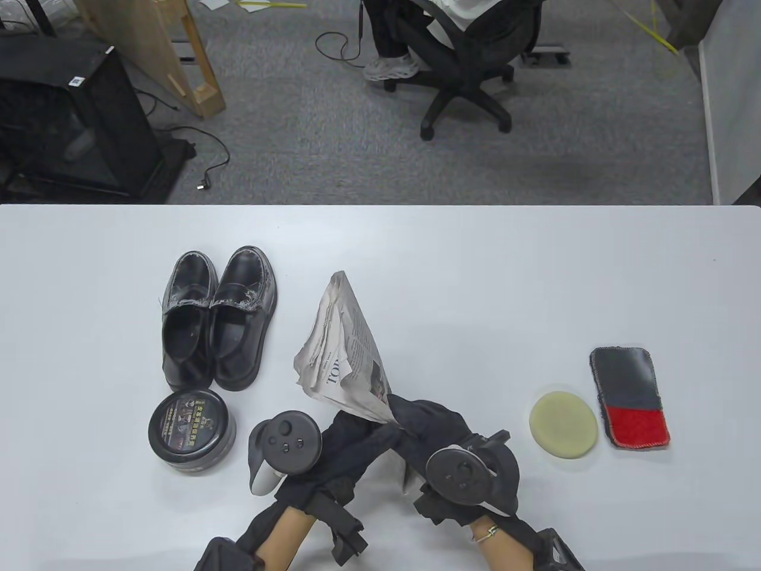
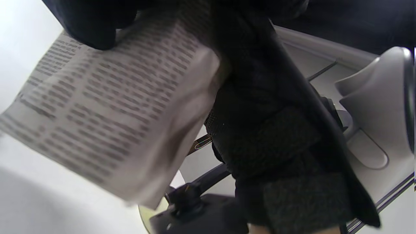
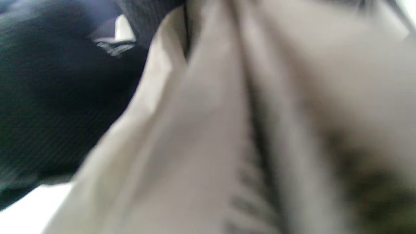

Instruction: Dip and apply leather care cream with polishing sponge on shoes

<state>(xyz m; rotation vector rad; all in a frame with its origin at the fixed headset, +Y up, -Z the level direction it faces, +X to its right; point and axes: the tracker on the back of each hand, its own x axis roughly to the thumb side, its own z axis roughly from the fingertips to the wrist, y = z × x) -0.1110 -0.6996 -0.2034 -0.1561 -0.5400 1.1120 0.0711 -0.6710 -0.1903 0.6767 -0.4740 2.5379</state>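
A folded newspaper (image 1: pixel 348 351) stands up off the table at centre, and both gloved hands hold its near end. My left hand (image 1: pixel 357 437) grips it from the left, my right hand (image 1: pixel 425 425) from the right. The paper fills the left wrist view (image 2: pixel 110 110) and the right wrist view (image 3: pixel 260 130), blurred. A pair of black leather shoes (image 1: pixel 217 315) with whitish scuffs stands at the left, toes pointing away. A round tin of care cream (image 1: pixel 191 431), lid on, sits just in front of them. A pale yellow round sponge (image 1: pixel 563 424) lies at the right.
A grey and red polishing cloth (image 1: pixel 630 397) lies right of the sponge. The white table (image 1: pixel 475 256) ends at its far edge, with carpet, an office chair and a seated person beyond.
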